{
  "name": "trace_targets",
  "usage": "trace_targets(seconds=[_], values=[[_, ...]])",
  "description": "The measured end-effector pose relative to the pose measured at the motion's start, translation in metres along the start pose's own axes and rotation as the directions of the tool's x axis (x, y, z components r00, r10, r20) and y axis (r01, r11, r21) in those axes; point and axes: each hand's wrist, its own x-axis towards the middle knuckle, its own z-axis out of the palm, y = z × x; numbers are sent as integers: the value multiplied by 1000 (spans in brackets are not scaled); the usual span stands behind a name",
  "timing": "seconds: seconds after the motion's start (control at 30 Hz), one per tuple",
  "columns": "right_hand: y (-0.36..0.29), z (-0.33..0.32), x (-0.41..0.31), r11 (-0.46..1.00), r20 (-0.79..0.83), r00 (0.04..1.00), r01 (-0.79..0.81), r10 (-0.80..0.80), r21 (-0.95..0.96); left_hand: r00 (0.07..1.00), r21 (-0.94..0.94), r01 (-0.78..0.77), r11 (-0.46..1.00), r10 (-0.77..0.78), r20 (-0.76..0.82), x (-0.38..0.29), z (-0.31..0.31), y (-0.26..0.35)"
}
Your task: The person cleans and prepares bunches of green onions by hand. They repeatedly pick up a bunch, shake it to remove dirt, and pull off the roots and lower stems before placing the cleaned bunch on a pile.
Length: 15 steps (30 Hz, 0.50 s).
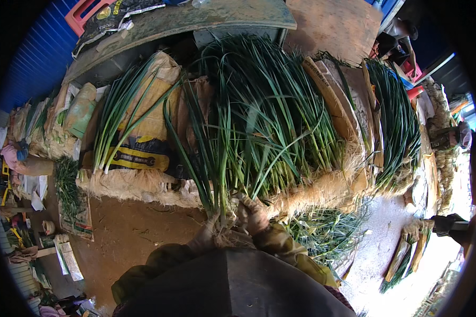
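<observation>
My left hand [206, 233] is closed around the root end of several green onion stalks [222, 166], whose long leaves point away from me. Close by on its right, my right hand [254, 216] has its fingers curled at the base of the stalks; what lies inside its fingers is partly hidden. Pale stringy roots [226, 237] hang between both hands. Beyond them lies a large heap of green onions [261, 115], roots towards me. A smaller group of green onions [115, 119] rests on a printed yellow and black sack [142, 154] to the left.
Leaf trimmings [325, 237] lie on the floor at the right. A wooden bench [222, 18] stands behind the heap. Wrapped onion bundles [406, 253] lie at the lower right. One person [400, 35] sits at the upper right, another [16, 154] is at the far left.
</observation>
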Motion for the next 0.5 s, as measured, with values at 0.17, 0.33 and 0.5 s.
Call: trace_targets(seconds=[0.17,0.33,0.5], values=[[-58,-64,-70,926,-99,986,86,-131,-367,993,202,-103,974,111,-27,2,-8,-1],[-117,-97,-106,-499,-455,856,-514,-245,-698,994,137,-13,990,27,-103,4,-22,-9],[-62,-19,-16,324,-268,960,-280,84,-904,973,490,9,871,106,-205,10,-7,-19]])
